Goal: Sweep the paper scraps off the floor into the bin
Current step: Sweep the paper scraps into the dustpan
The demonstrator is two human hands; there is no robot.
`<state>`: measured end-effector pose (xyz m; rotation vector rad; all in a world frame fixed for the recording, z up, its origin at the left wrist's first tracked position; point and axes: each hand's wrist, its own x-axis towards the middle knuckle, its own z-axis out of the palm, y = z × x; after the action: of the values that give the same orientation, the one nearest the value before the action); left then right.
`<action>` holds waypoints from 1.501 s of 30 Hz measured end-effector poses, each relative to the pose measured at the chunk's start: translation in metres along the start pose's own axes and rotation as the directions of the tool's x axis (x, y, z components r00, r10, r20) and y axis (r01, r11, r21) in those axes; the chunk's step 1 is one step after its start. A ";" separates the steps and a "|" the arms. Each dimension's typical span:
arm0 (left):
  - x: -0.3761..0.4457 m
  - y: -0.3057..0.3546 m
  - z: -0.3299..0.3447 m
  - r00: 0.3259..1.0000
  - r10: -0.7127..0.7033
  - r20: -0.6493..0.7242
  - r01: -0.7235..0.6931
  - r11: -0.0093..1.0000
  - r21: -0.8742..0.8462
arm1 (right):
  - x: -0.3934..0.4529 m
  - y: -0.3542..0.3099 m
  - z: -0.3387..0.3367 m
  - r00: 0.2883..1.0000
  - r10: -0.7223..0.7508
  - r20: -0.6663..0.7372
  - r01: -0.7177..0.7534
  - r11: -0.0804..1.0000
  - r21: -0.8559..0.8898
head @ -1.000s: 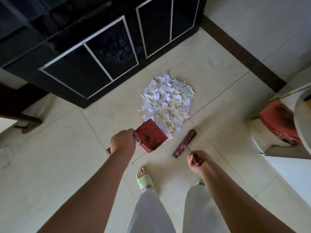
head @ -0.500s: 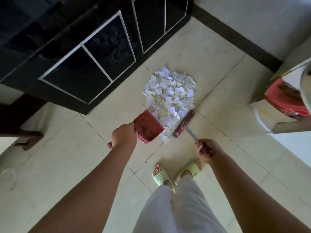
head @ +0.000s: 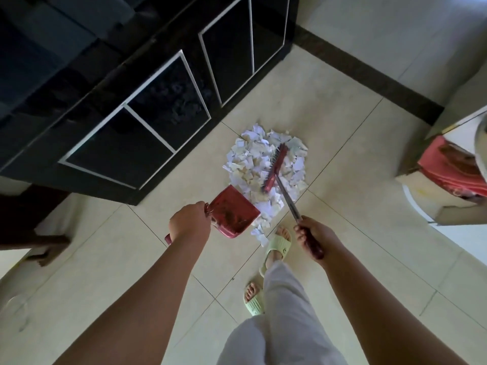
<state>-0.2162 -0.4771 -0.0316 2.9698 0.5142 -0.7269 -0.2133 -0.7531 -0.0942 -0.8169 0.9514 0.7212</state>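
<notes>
Red plastic on both sides: my left hand (head: 189, 222) is wrapped round the handle of the dustpan (head: 234, 211), fingers curled tight, and the pan sits low on the cream floor tiles (head: 342, 122) with its open lip turned toward the heap. My right hand (head: 315, 237) grips the dark red handle of the brush (head: 275, 167), fingers closed round it, metal shaft running up and away from me. The brush head lies right on top of the paper scraps (head: 250, 159), toward the right half of the pile, bristles down among the pieces.

The scraps, white and pale yellow, sit in one loose mound on the floor, just in front of the black cabinet (head: 131, 114) with its silver-trimmed glass doors. The near edge of the mound touches the dustpan's lip, and a few stray pieces trail down beside the pan toward my forward foot, in a pale green slipper (head: 279, 245). The other slipper (head: 254, 302) is further back, light trousers above it.

Off to the right, a container with a red bag (head: 448, 167) over its opening stands well apart from the pile; I can't tell for sure that it's the bin. A dark stone strip (head: 369, 75) crosses the floor beyond the pile.
</notes>
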 end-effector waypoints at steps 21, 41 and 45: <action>0.158 0.055 -0.069 0.998 -0.019 0.055 0.014 0.996 0.088 | 0.190 -0.144 0.159 0.914 0.379 0.145 -0.384 0.923 0.009; 0.237 0.019 -0.114 0.984 0.177 0.012 -0.178 0.983 0.046 | 0.244 -0.205 0.229 0.955 0.263 0.136 -0.280 0.952 0.126; 0.261 -0.005 -0.118 0.976 0.216 0.008 -0.216 0.976 0.016 | 0.243 -0.202 0.229 0.972 0.140 0.190 -0.211 0.875 0.435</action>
<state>0.0522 -0.3778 -0.0454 2.9735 0.1795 -0.7212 0.1429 -0.6196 -0.1793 -0.2596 1.0101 0.6704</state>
